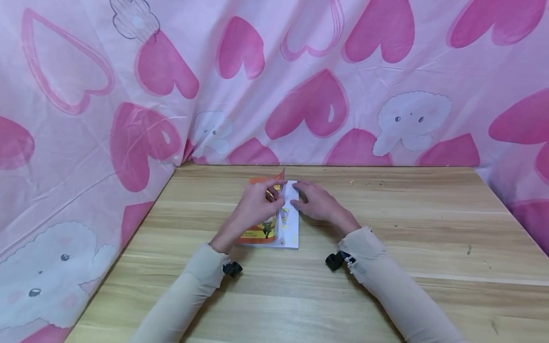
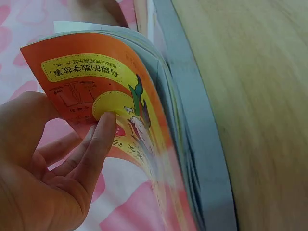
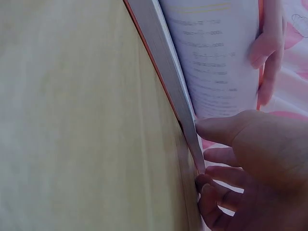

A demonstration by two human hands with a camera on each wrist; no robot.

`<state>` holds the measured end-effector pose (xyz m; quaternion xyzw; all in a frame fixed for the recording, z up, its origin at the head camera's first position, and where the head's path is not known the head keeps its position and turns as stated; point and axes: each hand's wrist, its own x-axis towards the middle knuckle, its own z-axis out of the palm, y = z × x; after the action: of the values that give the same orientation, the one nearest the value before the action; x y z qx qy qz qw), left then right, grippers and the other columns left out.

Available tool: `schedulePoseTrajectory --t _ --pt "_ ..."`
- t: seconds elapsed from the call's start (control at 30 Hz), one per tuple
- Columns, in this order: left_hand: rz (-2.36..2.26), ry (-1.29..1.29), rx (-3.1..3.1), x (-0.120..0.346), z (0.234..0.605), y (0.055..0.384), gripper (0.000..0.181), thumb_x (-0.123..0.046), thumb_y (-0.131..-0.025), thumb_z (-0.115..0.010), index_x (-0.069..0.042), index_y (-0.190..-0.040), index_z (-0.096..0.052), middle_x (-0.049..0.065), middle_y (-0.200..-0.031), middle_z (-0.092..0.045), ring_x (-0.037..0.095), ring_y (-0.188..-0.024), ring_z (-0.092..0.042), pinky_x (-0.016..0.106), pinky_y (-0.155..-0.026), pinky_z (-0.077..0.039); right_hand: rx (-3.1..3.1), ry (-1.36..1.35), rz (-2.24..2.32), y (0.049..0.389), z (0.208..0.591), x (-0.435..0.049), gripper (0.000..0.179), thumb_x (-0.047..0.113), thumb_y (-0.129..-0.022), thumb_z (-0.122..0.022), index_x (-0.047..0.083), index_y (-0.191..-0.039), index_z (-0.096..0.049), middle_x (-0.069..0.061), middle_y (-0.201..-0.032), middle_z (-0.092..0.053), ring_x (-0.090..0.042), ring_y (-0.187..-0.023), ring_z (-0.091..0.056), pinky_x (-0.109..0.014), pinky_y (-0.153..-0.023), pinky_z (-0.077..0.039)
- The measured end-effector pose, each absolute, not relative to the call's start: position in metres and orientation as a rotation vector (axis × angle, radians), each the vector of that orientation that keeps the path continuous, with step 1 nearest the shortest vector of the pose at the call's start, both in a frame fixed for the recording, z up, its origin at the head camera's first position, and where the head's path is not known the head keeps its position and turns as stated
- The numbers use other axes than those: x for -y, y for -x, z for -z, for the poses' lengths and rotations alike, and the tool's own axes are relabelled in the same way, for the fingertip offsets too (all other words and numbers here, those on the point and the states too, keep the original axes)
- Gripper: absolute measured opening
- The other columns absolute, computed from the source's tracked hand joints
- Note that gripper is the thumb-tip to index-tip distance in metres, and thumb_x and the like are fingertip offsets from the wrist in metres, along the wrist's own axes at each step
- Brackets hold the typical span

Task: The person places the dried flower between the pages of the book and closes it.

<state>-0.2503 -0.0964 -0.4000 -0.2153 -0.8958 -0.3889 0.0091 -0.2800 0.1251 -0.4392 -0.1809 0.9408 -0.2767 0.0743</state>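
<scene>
A paperback book (image 1: 293, 233) lies partly open on the table, its orange and yellow cover (image 2: 82, 50) bent upward at the left. My left hand (image 1: 256, 204) pinches this raised cover along with some pages, fingers on the printed outside and thumb on the inner side. White text pages (image 3: 211, 62) show in the right wrist view. At the book's right edge is my right hand (image 1: 319, 202), thumb on the page side and fingers along the edge of the thick page block (image 3: 168, 62), gripping it.
The book rests on a wooden table (image 1: 407, 267) near its back edge. Pink cloth (image 1: 300, 28) with hearts and white animal faces hangs behind the table and along its left side. A small black camera (image 1: 335, 261) is strapped at the right wrist.
</scene>
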Motion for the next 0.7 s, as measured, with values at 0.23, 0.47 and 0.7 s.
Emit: schedulePoseTrajectory --t 0.23,0.47,0.7 --pt "1.176 0.711 2.865 0.084 0.405 0.252 0.047 -0.022 -0.098 -0.079 -0.017 -0.145 -0.071 0.000 -0.094 -0.074 0.017 -0.081 -0.068 0.027 -0.065 -0.059 -2.787 0.589 0.914 0.279 0.441 -0.130 0.067 0.034 -0.106 -0.071 0.012 -0.164 -0.047 -0.017 -0.175 -0.037 -0.038 -0.162 -0.036 -0.059 -0.131 -0.032" --pt "1.151 0.764 2.945 0.075 0.407 0.254 0.046 -0.023 -0.099 -0.077 -0.014 -0.144 -0.071 0.000 -0.092 -0.073 0.017 -0.080 -0.066 0.028 -0.065 -0.056 -2.770 0.632 0.962 0.277 0.443 -0.137 0.072 0.031 -0.106 -0.071 0.004 -0.165 -0.041 -0.018 -0.173 -0.040 -0.037 -0.159 -0.043 -0.055 -0.129 -0.037" --pt "1.060 0.791 3.088 0.069 0.411 0.255 0.048 -0.027 -0.100 -0.076 -0.018 -0.147 -0.069 0.002 -0.086 -0.069 0.016 -0.077 -0.062 0.027 -0.063 -0.047 -2.701 0.689 1.103 0.272 0.444 -0.144 0.063 0.021 -0.105 -0.071 0.013 -0.163 -0.049 -0.011 -0.118 -0.066 -0.024 -0.098 -0.059 -0.038 -0.082 -0.054"
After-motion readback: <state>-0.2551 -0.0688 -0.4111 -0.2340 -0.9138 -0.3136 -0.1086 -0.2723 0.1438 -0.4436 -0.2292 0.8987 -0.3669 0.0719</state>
